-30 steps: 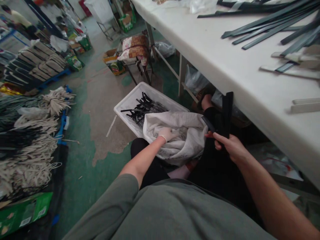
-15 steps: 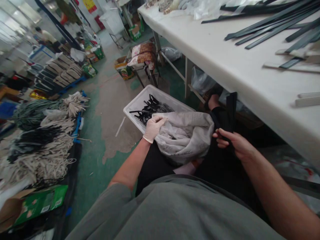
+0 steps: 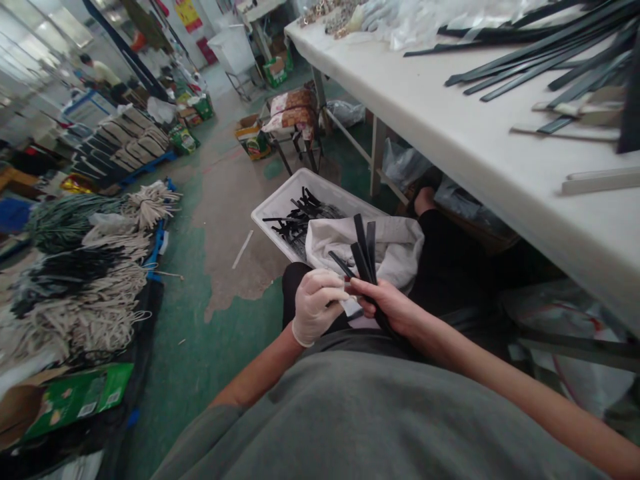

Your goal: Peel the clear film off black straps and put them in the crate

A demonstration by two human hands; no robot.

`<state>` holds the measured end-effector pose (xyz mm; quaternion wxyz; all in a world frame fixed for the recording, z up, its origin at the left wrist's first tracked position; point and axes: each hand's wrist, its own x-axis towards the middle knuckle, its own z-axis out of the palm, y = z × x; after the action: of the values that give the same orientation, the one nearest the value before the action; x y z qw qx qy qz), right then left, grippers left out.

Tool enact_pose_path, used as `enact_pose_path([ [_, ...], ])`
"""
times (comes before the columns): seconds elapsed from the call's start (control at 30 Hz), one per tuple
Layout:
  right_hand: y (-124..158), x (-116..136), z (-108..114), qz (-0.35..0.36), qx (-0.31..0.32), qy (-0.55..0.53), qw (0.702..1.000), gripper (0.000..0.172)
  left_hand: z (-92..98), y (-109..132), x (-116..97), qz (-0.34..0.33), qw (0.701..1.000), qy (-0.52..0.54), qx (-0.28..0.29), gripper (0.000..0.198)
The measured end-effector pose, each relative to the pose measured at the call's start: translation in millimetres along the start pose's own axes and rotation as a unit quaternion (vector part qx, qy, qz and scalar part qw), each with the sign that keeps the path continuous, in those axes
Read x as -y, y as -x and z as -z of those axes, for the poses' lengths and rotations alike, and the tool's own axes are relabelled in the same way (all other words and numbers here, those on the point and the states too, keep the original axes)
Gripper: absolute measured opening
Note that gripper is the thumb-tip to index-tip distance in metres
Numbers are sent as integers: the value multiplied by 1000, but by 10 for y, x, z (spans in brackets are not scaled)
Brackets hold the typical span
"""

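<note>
My right hand [image 3: 387, 305], bare, is closed around a small bunch of black strips [image 3: 364, 250] that fan upward in front of my lap. My left hand [image 3: 316, 305], in a white glove, is curled beside it and touches the lower ends of the same strips. Just beyond both hands lies a white cloth sack [image 3: 395, 243], resting against a white plastic bin [image 3: 285, 200] on the floor that holds several more black strips [image 3: 295, 217].
A long white table [image 3: 450, 113] runs along the right with long dark strips [image 3: 540, 60] on it. Bundles of cord [image 3: 85, 267] lie on the left floor. A stool with a patterned cushion [image 3: 293, 113] and boxes stand beyond the bin. A person stands far back left.
My right hand brought the black strips from under the table edge to the centre above my lap. My gloved left hand left the sack and came to meet them.
</note>
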<state>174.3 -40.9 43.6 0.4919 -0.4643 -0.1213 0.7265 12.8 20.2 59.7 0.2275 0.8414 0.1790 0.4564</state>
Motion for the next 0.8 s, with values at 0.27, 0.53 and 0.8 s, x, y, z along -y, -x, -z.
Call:
enact_pose_path([
  [0.27,-70,-93,-7,-43,9,-96,994,41,-53,145,-68,-70,997,-37,25,13],
  [0.53,-137,2,24,66,-64,-3,996,34,22,301,-67,0,998,19,57,23],
  [0.8,-47,245,-40,182,-119,199,955,32,-61,188,237,549,678,479,95,91],
])
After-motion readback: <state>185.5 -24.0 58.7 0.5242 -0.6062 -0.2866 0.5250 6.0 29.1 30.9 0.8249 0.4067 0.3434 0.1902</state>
